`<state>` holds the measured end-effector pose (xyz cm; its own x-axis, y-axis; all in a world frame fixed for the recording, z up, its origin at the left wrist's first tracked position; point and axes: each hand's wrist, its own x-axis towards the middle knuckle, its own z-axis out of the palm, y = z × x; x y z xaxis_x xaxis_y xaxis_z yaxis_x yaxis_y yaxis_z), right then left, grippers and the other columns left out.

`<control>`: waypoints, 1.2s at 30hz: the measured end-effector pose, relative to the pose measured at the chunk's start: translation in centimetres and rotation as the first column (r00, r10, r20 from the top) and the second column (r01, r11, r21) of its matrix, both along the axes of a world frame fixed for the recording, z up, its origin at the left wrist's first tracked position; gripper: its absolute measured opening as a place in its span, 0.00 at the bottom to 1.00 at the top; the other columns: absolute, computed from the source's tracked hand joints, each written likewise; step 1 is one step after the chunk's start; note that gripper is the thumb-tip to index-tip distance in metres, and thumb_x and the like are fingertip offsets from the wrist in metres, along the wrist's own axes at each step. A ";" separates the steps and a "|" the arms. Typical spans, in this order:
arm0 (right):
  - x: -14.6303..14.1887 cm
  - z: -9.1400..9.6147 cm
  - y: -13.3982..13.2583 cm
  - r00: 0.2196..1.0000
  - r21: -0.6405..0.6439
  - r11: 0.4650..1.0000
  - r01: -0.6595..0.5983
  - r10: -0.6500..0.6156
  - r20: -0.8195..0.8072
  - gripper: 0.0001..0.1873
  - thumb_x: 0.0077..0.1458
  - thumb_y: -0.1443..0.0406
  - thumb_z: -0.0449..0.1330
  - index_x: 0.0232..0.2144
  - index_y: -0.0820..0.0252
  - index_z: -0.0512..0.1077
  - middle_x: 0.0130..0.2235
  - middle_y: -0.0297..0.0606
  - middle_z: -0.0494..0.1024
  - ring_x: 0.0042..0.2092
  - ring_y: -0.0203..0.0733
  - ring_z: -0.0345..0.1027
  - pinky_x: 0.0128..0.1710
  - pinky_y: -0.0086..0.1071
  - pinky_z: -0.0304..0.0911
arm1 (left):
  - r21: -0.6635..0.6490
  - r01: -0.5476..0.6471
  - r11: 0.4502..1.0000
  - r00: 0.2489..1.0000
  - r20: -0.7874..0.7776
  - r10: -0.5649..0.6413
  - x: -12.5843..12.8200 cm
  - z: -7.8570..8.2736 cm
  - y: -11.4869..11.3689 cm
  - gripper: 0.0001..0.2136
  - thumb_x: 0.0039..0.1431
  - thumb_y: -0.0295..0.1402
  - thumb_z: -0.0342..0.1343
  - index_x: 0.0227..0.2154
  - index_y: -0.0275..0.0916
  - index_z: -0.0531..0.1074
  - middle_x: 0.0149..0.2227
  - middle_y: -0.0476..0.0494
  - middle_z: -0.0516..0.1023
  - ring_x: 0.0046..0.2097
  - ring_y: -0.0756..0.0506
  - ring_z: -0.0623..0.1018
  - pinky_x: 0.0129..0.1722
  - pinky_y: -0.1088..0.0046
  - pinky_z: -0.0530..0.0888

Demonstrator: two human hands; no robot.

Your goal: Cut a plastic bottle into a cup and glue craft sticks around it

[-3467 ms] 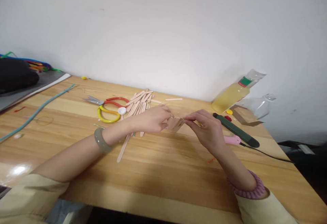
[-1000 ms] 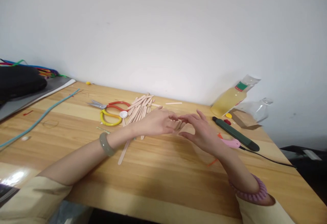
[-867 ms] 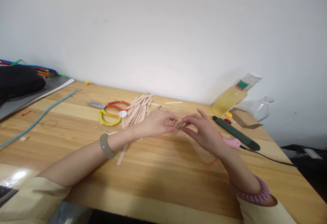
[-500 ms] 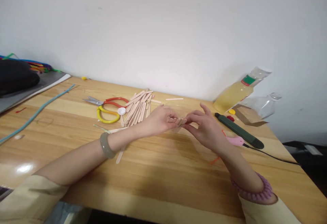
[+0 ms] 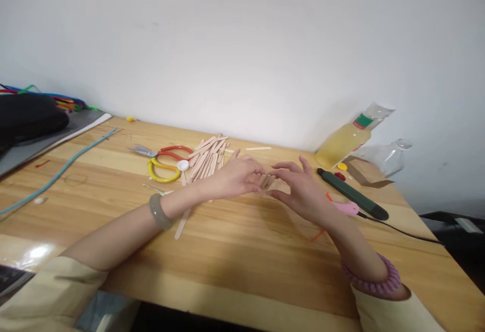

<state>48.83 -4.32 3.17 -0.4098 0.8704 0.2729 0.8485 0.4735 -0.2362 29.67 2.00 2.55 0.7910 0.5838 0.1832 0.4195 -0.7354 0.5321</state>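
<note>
I am pinching the bundle of short sticks with my left hand. The fingers are curling down over its left end, and the thumb is tucking underneath, out of my sight. The bundle is sitting low over the middle of the table, right between my two hands. I cannot tell whether it is resting on the wood or hanging just above it.

My right hand is standing open, with the fingers fanning apart and upward. Only the tip of the index finger and the thumb are meeting the bundle's right end; the other fingers are touching nothing.

My fingers are covering most of the bundle, so I am seeing only a few rounded stick ends and cannot count them. The pile of loose sticks is lying just behind my left hand, which is hiding its near edge. One long stick is running out from under my left wrist beside the bangle. The scissors are lying just left of the pile.

My right hand is blocking part of the glue gun, so I am seeing only a bit of its pink grip. The bottle is leaning at the wall beyond it. Both of my sleeves are running off the bottom edge.
</note>
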 end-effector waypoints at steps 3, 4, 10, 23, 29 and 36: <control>0.0 -0.1 -0.2 0.996 -0.001 1.000 0.031 -0.030 0.087 0.16 0.48 0.66 0.63 0.41 0.58 0.68 0.43 0.43 0.76 0.53 0.51 0.63 0.57 0.61 0.39 | 0.099 0.047 0.994 0.999 -0.030 -0.044 -1.0 0.6 0.6 0.14 0.52 0.34 0.58 0.43 0.40 0.68 0.47 0.44 0.74 0.53 0.42 0.68 0.57 0.56 0.54; -0.1 -0.2 -0.2 0.993 -0.004 0.999 0.037 -0.037 0.114 0.16 0.47 0.67 0.64 0.40 0.58 0.69 0.42 0.42 0.77 0.53 0.51 0.63 0.57 0.60 0.39 | 0.137 0.071 0.988 0.997 -0.048 -0.065 -1.3 0.8 0.8 0.15 0.52 0.33 0.58 0.44 0.40 0.68 0.48 0.43 0.73 0.55 0.42 0.67 0.57 0.56 0.53; -0.7 -0.4 0.2 0.988 0.007 1.000 -0.001 0.000 0.153 0.04 0.49 0.68 0.63 0.30 0.57 0.72 0.35 0.36 0.79 0.47 0.46 0.67 0.59 0.56 0.39 | 0.247 0.198 0.949 0.972 -0.170 -0.159 -1.9 0.3 1.8 0.10 0.52 0.31 0.57 0.39 0.38 0.69 0.45 0.43 0.74 0.61 0.39 0.58 0.56 0.57 0.53; -1.1 -0.6 1.3 0.986 -0.016 1.000 -0.009 0.012 0.168 0.02 0.45 0.68 0.65 0.26 0.57 0.75 0.31 0.35 0.78 0.40 0.43 0.71 0.59 0.52 0.47 | 0.181 0.129 0.975 0.964 -0.252 -0.081 -0.1 0.4 1.6 0.06 0.49 0.33 0.57 0.24 0.35 0.72 0.30 0.42 0.75 0.42 0.42 0.72 0.39 0.69 0.66; -1.4 -0.7 1.3 0.984 -0.022 1.000 -0.002 0.006 0.179 0.03 0.46 0.69 0.63 0.23 0.57 0.75 0.26 0.34 0.77 0.36 0.42 0.71 0.60 0.50 0.46 | 0.143 0.107 0.984 0.973 -0.220 -0.074 0.2 0.0 1.5 0.06 0.49 0.31 0.55 0.20 0.36 0.71 0.23 0.44 0.71 0.36 0.44 0.72 0.32 0.72 0.66; -0.4 0.7 0.5 0.993 0.093 0.992 0.091 -0.097 0.072 0.36 0.44 0.63 0.66 0.55 0.61 0.60 0.53 0.48 0.70 0.56 0.54 0.58 0.60 0.59 0.37 | -0.008 -0.064 0.998 0.997 -0.048 0.064 -0.8 1.0 1.7 0.10 0.42 0.36 0.63 0.25 0.34 0.74 0.33 0.42 0.77 0.38 0.42 0.75 0.42 0.65 0.69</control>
<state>48.47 -3.79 3.84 -0.3500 0.8795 0.3226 0.9042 0.4072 -0.1292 28.84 3.68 3.60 0.7596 0.6349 0.1410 0.4903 -0.7015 0.5171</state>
